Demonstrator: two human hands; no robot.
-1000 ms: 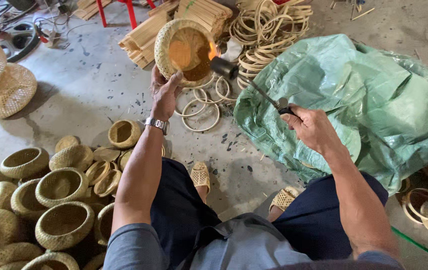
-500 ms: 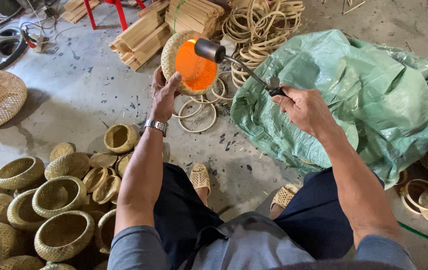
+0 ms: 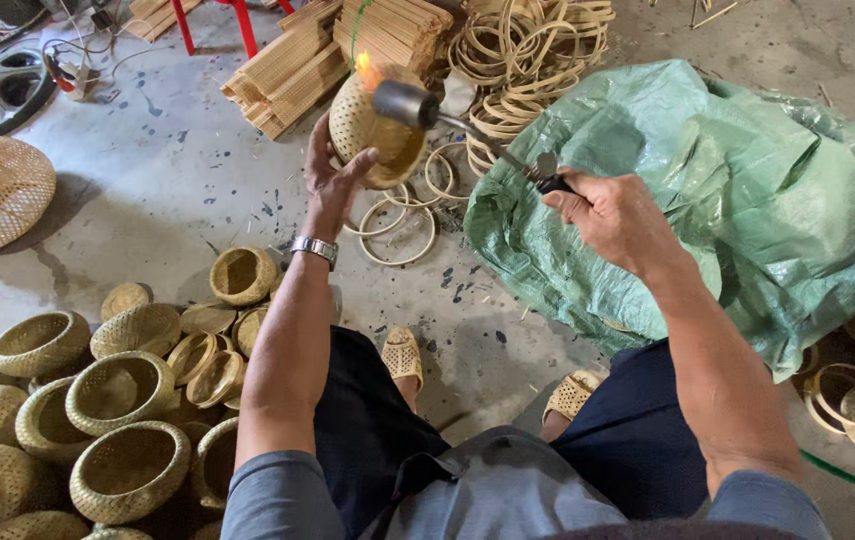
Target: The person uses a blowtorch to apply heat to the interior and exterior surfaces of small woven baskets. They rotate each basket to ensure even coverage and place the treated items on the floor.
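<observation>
Left hand [image 3: 333, 185] fingers clamp the woven basket [image 3: 373, 130]; right hand [image 3: 613, 215] fingers wrap the torch [image 3: 448, 118]. Bamboo rings [image 3: 398, 225] lie below both fingertips, green sack [image 3: 708, 190] beyond the right knuckles. Versus earlier: flame now at the rim, no longer inside.

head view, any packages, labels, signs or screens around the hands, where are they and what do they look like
Green plastic sack: on the floor right of the right hand, big, bulging, crinkled, no label visible.
Bundles of bamboo slats: top centre behind the woven basket in the left hand, pale tan sticks, one bound with a green tie.
No signs or screens in view.
</observation>
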